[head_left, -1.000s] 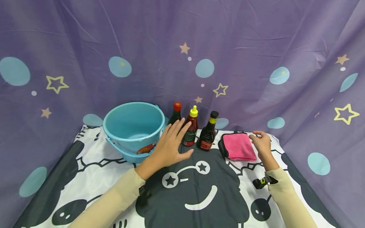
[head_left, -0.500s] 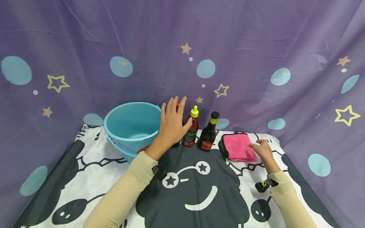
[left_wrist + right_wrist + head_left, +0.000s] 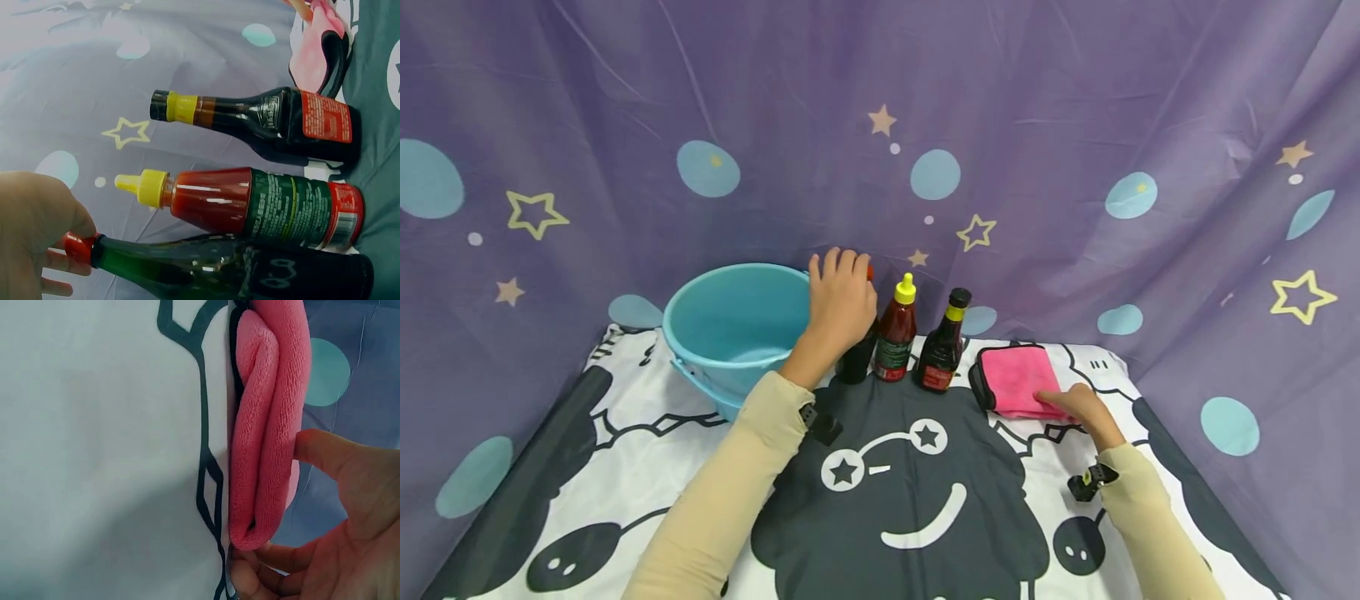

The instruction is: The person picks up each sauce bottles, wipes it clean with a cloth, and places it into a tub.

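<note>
In the head view my left hand is over the top of a dark green bottle, beside the blue bucket. The left wrist view shows its thumb and fingers round the red cap. To the right of this bottle stand a red sauce bottle with a yellow nozzle and a dark sauce bottle with a black cap. My right hand is at the near right corner of a folded pink cloth with black trim. Its thumb presses the top while the fingers reach under the folded edge.
A light blue bucket stands left of the bottles, its inside visible and its handle hanging at the front. The patterned black and white tablecloth covers the table. Behind everything hangs a purple curtain with stars and blue spots.
My left hand has risen from in front of the bottles to the red-capped bottle and gripped its cap. My right hand has moved down and left onto the pink cloth's corner.
</note>
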{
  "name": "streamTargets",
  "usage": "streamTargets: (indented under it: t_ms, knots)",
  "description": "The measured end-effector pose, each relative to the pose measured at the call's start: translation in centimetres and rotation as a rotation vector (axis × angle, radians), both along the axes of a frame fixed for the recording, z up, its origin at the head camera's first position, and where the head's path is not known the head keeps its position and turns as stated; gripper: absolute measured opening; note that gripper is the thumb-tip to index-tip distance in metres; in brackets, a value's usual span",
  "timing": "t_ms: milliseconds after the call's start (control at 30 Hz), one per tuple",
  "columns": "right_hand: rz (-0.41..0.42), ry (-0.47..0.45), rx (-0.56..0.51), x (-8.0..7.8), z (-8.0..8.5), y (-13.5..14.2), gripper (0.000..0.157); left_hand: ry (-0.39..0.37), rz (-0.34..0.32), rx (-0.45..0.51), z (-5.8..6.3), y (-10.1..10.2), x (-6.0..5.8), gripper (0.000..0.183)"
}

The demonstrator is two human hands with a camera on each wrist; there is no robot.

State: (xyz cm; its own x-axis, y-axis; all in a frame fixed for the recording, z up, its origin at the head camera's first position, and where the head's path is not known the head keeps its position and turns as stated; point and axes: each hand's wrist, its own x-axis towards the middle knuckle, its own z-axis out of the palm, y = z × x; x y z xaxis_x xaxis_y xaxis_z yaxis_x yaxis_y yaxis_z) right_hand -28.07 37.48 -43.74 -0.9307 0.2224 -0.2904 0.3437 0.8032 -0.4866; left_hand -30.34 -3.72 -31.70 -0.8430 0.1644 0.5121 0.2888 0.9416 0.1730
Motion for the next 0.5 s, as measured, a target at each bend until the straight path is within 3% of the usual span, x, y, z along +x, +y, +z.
streamTargets:
  t_ms: [100,167,300,400,500]
  knots:
    - [-0.039,0.01,-0.026,-0.2,0.0,-0.1,0.073,-0.019,0.009,-0.037,0.1,-0.2,-0.2,0.041]
    - [-0.093,0.025,-0.096,-0.4,-0.1,-0.2,0.066,-0.034,0.0,-0.051,0.0,-0.3,-0.3,0.041]
    - [-0.239,0.063,-0.371,-0.4,-0.3,-0.7,0.035,-0.037,-0.012,-0.063,-0.1,-0.2,-0.3,0.041]
    - [-0.335,0.095,-0.592,-0.3,-0.3,-1.4,0.024,-0.029,-0.016,-0.064,0.0,-0.1,-0.3,0.04]
    - [-0.394,0.112,-0.725,-0.1,-0.1,-1.9,0.019,-0.037,-0.016,-0.078,0.1,0.0,-0.4,0.039]
